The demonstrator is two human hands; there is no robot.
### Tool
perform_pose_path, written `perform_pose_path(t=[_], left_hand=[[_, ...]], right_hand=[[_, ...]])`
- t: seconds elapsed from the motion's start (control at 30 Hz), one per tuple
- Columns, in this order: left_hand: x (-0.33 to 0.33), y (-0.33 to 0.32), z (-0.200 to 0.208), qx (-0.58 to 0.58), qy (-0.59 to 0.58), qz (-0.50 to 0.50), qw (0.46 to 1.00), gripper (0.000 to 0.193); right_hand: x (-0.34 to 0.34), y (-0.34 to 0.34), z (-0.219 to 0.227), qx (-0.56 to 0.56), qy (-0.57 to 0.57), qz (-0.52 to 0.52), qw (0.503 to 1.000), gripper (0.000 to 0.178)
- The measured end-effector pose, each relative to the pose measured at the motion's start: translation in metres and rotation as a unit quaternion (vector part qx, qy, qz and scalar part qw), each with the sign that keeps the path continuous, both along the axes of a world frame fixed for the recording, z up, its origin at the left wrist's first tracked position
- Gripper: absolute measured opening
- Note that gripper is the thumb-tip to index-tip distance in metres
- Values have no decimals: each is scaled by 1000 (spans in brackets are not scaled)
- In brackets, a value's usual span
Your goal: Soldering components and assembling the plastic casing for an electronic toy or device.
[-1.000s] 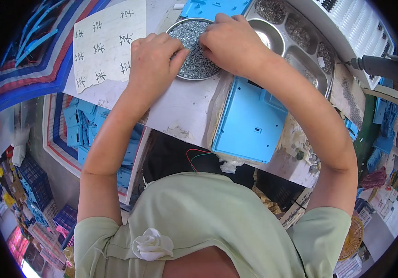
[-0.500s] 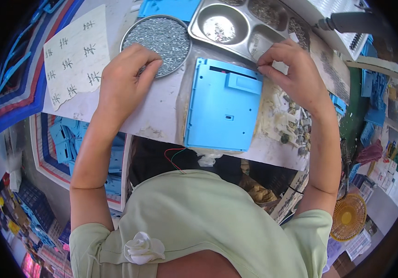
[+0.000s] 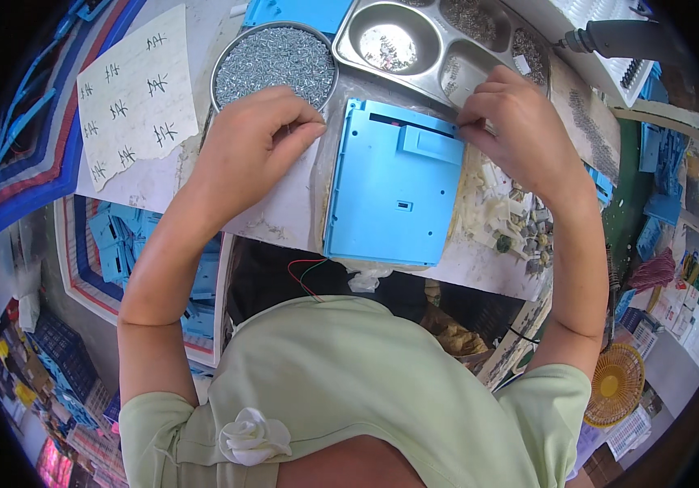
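A light-blue flat plastic case (image 3: 394,187), with a slot and a raised panel near its far edge, lies on the work table in front of me. My left hand (image 3: 260,150) hovers left of the case, by the near rim of a round metal dish (image 3: 336,73) full of small silvery screws (image 3: 276,61). Thumb and fingers are pinched; whatever they hold is hidden. At the far right corner of the case is my right hand (image 3: 520,130), also pinched, with its fingertips close to the edge. Any small piece in it cannot be made out.
A steel compartment tray (image 3: 410,83) with small metal parts stands behind the case. A dark powered screwdriver (image 3: 622,41) is at the far right. White and metal bits (image 3: 516,215) lie right of the case; marked paper (image 3: 138,98) lies left. Blue parts (image 3: 113,244) fill a lower-left box.
My left hand has moved right and nearer to me, from over the screw dish toward the case. My right hand has shifted slightly toward me, still at the case's far right corner.
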State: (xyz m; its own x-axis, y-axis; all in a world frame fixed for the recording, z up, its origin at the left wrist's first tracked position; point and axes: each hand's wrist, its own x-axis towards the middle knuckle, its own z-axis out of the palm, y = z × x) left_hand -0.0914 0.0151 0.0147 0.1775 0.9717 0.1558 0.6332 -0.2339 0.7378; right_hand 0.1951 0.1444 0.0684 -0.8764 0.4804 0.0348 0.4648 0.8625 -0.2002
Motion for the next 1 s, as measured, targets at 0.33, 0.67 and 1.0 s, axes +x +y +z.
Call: perform_pose_path(t=[0.33, 0.67, 1.0], left_hand=[[13, -7, -2, -31, -18, -13, 999, 11], [23, 8, 17, 64, 155, -39, 985, 15], [51, 14, 50, 91, 385, -158, 905, 6]], right_hand=[[27, -83, -25, -28, 164, -63, 984, 20], [30, -89, -28, -16, 161, -70, 984, 26], [41, -91, -25, -16, 168, -91, 981, 27]])
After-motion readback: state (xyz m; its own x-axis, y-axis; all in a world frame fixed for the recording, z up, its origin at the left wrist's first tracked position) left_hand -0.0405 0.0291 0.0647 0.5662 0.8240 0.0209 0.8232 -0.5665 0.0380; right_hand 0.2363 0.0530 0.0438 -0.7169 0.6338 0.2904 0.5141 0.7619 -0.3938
